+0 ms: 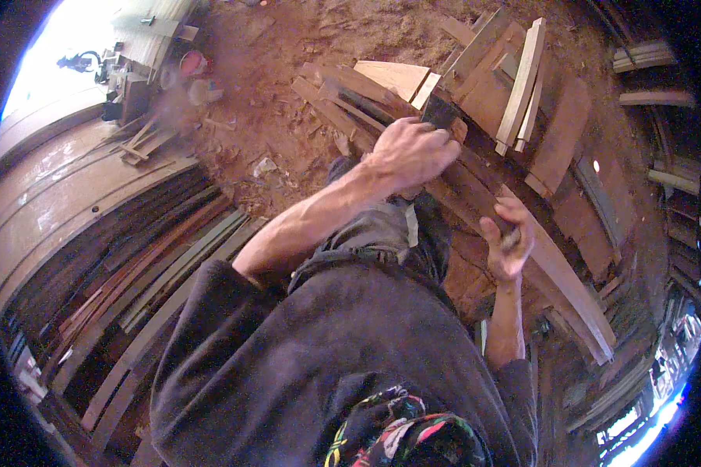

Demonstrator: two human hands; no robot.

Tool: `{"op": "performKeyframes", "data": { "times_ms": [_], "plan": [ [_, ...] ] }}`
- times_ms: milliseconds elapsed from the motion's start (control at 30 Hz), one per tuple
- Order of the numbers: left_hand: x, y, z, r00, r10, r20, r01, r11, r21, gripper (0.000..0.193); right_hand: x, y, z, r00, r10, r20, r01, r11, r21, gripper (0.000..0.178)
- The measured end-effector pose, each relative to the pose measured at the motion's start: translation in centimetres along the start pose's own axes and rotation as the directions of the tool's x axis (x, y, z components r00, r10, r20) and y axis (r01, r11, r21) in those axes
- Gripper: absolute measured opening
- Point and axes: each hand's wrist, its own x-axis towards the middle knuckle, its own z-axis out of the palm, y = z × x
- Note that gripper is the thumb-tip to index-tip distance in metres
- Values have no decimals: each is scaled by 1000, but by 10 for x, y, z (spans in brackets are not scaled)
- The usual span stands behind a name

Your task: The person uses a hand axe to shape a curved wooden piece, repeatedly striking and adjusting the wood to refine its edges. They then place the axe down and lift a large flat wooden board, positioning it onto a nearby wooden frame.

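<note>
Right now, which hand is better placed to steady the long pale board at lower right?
Probably the right hand: it's beside that board, while the left hand is farther off, by the dark block.

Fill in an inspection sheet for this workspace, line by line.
Surface: reddish-brown ground, littered with scraps.
Work pieces: a long board angles down to the right, beside the right hand.
Clutter: loose planks and pale strips lie overlapping; a reddish container stands farther off.
Hands: left hand curled, its grip hidden; right hand's fingers bent, thumb apart, contact with the board unclear.
Cables: nothing seen for certain.
Surroundings: long timber pieces lie side by side at left, next to a broad wooden surface.
</note>
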Motion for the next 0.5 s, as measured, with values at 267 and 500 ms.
{"op": "performKeyframes", "data": {
  "times_ms": [267,500],
  "plan": [
    [5,18,10,965,-84,-250,25,972,-233,29,32,-50,-15,996,-58,-65,65,993,100,62],
    [6,18,-12,836,-219,-502,59,947,-315,45,84,-80,56,952,-137,-273,293,654,697,60]
  ]
}}
